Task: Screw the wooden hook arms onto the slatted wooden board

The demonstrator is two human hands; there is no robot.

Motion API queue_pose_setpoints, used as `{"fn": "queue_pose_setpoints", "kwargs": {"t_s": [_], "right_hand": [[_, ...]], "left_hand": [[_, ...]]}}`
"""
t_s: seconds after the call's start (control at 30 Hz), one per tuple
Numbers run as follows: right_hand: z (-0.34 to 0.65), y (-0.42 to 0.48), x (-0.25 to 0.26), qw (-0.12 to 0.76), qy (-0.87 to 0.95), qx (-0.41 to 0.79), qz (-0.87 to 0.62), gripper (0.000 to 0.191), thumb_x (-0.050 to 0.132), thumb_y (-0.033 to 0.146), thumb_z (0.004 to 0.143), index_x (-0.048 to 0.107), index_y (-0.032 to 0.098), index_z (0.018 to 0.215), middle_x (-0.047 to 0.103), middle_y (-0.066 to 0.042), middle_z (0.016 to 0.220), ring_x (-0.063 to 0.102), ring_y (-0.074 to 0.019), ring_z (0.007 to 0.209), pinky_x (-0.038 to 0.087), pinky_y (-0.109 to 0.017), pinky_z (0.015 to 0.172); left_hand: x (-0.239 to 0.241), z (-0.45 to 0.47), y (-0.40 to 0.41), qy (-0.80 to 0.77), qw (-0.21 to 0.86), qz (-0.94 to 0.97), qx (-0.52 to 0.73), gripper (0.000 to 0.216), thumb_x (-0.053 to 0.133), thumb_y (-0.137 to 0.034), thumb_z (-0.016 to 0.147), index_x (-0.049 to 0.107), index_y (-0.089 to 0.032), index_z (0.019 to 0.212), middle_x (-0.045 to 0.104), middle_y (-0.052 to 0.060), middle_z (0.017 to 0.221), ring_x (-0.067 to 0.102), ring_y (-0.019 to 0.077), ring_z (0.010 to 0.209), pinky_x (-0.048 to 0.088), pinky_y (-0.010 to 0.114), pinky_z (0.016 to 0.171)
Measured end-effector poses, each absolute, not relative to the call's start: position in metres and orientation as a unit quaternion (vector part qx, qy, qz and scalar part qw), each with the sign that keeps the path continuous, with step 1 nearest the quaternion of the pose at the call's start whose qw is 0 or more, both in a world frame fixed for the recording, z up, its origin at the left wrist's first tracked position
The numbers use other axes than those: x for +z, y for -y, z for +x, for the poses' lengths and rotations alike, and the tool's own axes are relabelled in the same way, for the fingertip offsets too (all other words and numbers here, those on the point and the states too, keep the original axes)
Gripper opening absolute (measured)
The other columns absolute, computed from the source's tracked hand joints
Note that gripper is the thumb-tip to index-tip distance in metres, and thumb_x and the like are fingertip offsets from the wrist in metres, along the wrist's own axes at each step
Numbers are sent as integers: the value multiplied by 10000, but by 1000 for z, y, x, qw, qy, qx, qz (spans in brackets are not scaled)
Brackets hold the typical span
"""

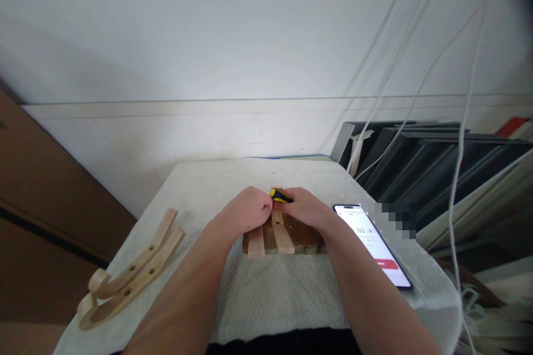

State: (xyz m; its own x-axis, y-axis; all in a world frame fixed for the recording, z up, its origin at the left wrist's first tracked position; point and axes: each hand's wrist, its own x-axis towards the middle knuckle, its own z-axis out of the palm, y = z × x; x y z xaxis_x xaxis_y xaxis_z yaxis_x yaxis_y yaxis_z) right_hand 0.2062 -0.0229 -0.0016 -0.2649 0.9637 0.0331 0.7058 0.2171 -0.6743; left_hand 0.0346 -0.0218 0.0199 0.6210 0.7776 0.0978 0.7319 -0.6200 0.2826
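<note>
While left hand (254, 206) curls, right hand (305, 207) grips yellow-black handle (280, 196).

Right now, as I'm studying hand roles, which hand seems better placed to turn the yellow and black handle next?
Probably the right hand: it grips the handle, while the left hand is curled over a wooden strip.

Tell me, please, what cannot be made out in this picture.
In the head view:
Yellow-and-black tool: tip hidden, by the right hand or left hand.
Left wooden strip: far end covered by the left hand.
Phone: one side covered by the right forearm; smallest text unreadable.
Right forearm: cut off by the bottom edge.
</note>
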Motion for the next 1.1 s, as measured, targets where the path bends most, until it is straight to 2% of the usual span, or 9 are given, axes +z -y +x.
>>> {"fn": "queue_pose_setpoints", "kwargs": {"t_s": [0.13, 0.33, 0.5, 0.77, 1.1], "right_hand": [[205, 22, 0, 218, 746, 282, -562, 180, 562, 308, 732, 670, 167, 761, 661, -51, 711, 557, -168, 645, 335, -252, 530], [204, 22, 1, 217, 743, 290, -563, 183, 547, 305, 736, 663, 164, 737, 642, -39, 680, 545, -158, 621, 327, -249, 518], [204, 21, -1, 224, 740, 281, -569, 206, 555, 349, 739, 654, 171, 710, 627, -37, 658, 535, -156, 608, 308, -245, 499], [201, 20, 0, 218, 738, 267, -580, 175, 549, 313, 735, 646, 171, 702, 658, -61, 683, 555, -174, 621, 313, -262, 508], [198, 17, -2, 256, 697, 352, -570, 121, 583, 239, 668, 680, 176, 705, 672, -37, 661, 551, -163, 593, 334, -256, 520]], "left_hand": [[22, 34, 21, -413, 117, 899, 90, 286, 442, -123, 737, 708, -158, 639, 673, 50, 638, 561, 133, 596, 414, 250, 642], [26, 36, 24, -416, 109, 900, 75, 297, 442, -113, 745, 710, -155, 626, 676, 52, 635, 575, 141, 627, 424, 256, 674], [27, 35, 25, -416, 106, 900, 77, 289, 446, -110, 741, 710, -153, 633, 679, 55, 642, 577, 147, 633, 421, 257, 659], [29, 36, 26, -416, 100, 902, 63, 289, 454, -116, 748, 709, -156, 618, 672, 56, 626, 566, 142, 602, 418, 253, 637], [26, 34, 25, -400, 89, 911, 51, 291, 451, -108, 732, 725, -167, 651, 687, 70, 663, 595, 184, 685, 429, 295, 688]]}}
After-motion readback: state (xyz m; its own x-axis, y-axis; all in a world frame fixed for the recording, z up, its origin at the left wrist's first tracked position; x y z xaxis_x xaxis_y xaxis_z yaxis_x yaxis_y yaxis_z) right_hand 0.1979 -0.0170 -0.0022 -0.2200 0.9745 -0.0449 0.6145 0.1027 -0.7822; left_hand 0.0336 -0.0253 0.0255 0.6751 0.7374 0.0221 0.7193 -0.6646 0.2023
